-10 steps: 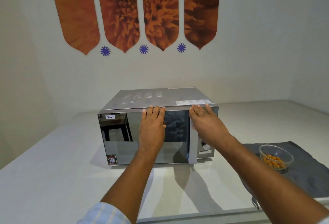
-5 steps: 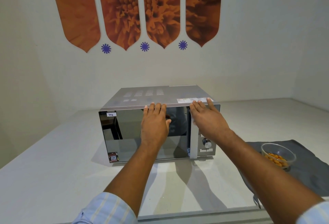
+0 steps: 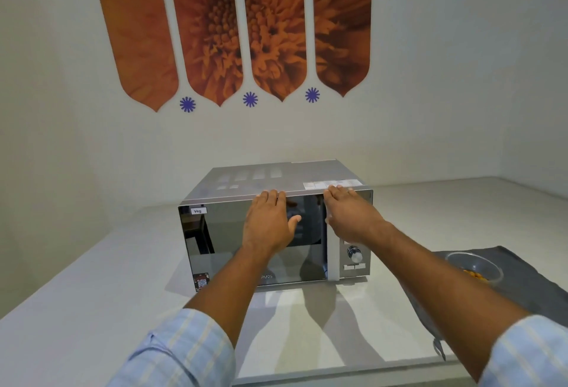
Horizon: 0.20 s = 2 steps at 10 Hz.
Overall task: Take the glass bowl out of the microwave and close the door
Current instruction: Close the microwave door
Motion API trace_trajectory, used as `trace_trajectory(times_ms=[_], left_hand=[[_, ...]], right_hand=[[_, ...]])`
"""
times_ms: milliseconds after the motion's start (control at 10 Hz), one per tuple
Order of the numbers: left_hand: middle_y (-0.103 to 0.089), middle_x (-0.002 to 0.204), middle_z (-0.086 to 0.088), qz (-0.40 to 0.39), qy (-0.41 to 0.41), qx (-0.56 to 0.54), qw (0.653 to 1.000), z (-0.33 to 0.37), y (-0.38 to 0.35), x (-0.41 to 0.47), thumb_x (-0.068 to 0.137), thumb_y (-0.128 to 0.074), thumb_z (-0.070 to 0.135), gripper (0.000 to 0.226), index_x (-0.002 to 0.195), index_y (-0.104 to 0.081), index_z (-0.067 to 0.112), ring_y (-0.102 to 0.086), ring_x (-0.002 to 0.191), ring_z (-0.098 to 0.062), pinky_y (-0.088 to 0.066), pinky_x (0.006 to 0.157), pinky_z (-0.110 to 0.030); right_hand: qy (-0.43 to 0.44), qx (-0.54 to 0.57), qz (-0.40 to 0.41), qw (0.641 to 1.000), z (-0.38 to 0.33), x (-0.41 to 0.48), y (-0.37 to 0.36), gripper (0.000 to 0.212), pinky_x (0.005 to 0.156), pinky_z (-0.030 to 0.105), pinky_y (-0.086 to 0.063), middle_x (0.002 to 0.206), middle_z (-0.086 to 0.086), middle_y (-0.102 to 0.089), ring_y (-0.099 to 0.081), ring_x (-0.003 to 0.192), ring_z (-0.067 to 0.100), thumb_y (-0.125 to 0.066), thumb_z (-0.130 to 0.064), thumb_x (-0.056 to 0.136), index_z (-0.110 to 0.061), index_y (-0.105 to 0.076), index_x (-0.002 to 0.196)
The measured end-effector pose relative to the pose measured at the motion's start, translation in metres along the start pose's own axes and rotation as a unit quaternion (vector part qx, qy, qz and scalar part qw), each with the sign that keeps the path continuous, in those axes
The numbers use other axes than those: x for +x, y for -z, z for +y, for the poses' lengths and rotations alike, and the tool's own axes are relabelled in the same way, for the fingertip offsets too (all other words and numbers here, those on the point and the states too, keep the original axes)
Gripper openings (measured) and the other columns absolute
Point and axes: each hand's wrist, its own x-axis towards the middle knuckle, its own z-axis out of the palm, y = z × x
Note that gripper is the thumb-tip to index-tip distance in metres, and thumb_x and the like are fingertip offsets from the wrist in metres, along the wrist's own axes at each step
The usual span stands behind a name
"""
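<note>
A silver microwave (image 3: 233,180) stands on the pale counter, its mirrored door (image 3: 221,242) flush with the front. My left hand (image 3: 269,222) lies flat on the door glass, fingers spread and pointing up to the top edge. My right hand (image 3: 349,217) rests flat over the door handle (image 3: 333,266) and the control panel's top, holding nothing. The glass bowl (image 3: 475,268) with orange pieces of food sits outside the microwave, to its right, on a dark grey cloth (image 3: 522,285).
The counter (image 3: 92,294) runs into a corner, with walls behind and at both sides. A dial and buttons (image 3: 355,256) sit at the microwave's right front. Orange flower panels hang on the back wall.
Both hands stay pressed against the microwave front, in nearly the same spots. The view has tilted up and pulled back a little. The bowl has not moved.
</note>
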Motion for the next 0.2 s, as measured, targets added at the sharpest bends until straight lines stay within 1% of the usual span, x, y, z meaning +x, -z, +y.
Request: trace_trajectory(times_ms=[100, 200], left_hand=[[-0.058, 0.144, -0.009, -0.021, -0.017, -0.006, 1.000, -0.005, 0.012, 0.002, 0.099, -0.044, 0.064, 0.070, 0.148, -0.046, 0.014, -0.052, 0.135, -0.027, -0.042, 0.116, -0.044], [-0.043, 0.162, -0.014, -0.032, 0.001, -0.016, 0.999, -0.010, 0.024, 0.003, 0.101, -0.039, 0.066, 0.081, 0.158, -0.033, 0.009, -0.039, 0.150, -0.033, -0.033, 0.123, -0.047]], right_hand=[[-0.024, 0.064, -0.012, 0.998, -0.002, -0.005, 0.018, 0.061, 0.102, 0.042, -0.047, 0.150, 0.008, -0.052, -0.053, 0.131, 0.030, -0.062, -0.036, 0.095, -0.015, -0.039, 0.147], [-0.022, 0.084, 0.037, 0.996, -0.003, -0.015, 0.047, 0.057, 0.080, 0.035, -0.048, 0.140, 0.004, -0.061, -0.062, 0.109, 0.024, -0.063, -0.043, 0.092, -0.020, -0.042, 0.140]])
